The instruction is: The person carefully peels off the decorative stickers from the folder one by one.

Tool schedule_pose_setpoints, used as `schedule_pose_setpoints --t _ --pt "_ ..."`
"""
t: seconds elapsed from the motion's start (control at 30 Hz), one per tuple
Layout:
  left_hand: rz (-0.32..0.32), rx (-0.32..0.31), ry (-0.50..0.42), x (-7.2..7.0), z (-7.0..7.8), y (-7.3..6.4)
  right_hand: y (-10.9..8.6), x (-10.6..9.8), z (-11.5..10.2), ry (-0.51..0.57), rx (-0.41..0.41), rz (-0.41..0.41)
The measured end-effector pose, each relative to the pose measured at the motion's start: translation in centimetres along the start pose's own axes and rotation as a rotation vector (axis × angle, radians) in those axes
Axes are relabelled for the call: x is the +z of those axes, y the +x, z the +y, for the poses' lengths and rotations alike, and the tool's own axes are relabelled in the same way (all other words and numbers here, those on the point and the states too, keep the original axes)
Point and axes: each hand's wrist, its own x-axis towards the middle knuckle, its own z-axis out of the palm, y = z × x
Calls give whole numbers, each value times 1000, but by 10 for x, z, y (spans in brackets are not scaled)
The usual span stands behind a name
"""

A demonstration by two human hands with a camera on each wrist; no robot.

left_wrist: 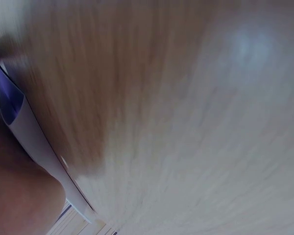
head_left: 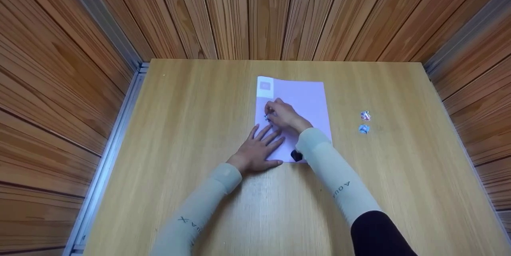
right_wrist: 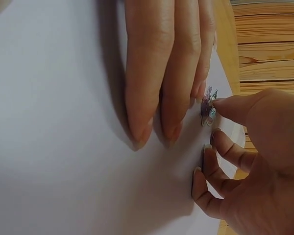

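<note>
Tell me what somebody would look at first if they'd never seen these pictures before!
Probably the lilac folder near the middle of the wooden table, with the left hand spread over its lower left part. Next might be the right hand, pinching a small, shiny sticker-like piece by the folder's left side. Then come two bright spots on the table to the folder's right: a pinkish piece and a blue piece.

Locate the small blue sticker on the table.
In the head view, the blue sticker lies right of the lilac folder, just below the pinkish sticker.
</note>
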Motion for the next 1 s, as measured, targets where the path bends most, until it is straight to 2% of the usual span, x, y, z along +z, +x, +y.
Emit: schedule_pose_setpoints --t 0.3,0.57,1.0 --pt "15 4 -2 0 0 1 1 0 1 4 5 5" --pt "9 7 42 -1 0 0 -1 0 4 -10 -70 21" --pt "10 0 32 2 0 1 -2 0 5 40 -45 40"
